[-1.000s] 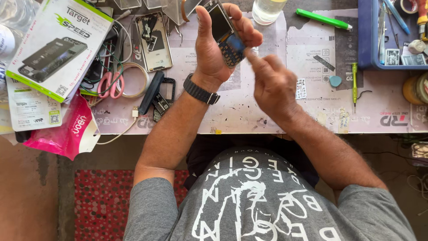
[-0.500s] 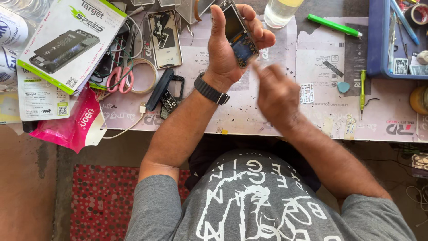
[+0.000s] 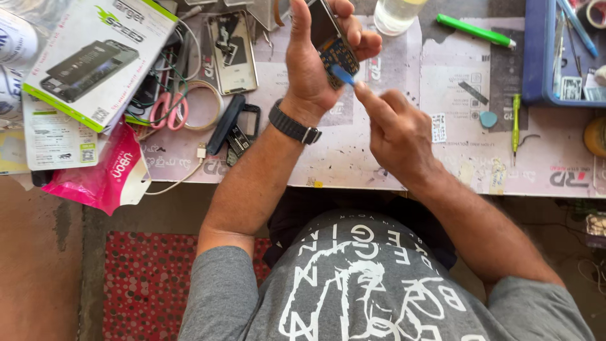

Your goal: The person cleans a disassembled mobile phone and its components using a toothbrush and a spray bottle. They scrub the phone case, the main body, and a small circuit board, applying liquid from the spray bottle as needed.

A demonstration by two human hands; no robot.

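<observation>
My left hand [image 3: 312, 60] grips a small keypad phone [image 3: 329, 38], screen and keys facing up, held above the worktable [image 3: 353, 158]. A black watch [image 3: 291, 124] sits on that wrist. My right hand [image 3: 394, 129] pinches a small blue pick [image 3: 343, 74] between thumb and forefinger, its tip against the phone's lower edge. Both hands hover over the middle of the table.
At left lie a white-and-green box [image 3: 88, 53], a pink pouch [image 3: 104, 173], pink-handled scissors [image 3: 167, 108], phone shells [image 3: 232, 53] and cables. A glass [image 3: 396, 14], a green marker [image 3: 475, 29], a green screwdriver [image 3: 515, 126] and a blue tray [image 3: 549, 57] lie at right.
My right hand has drawn slightly back from the phone, and the blue pick now shows at the phone's lower edge. The left hand keeps holding the phone.
</observation>
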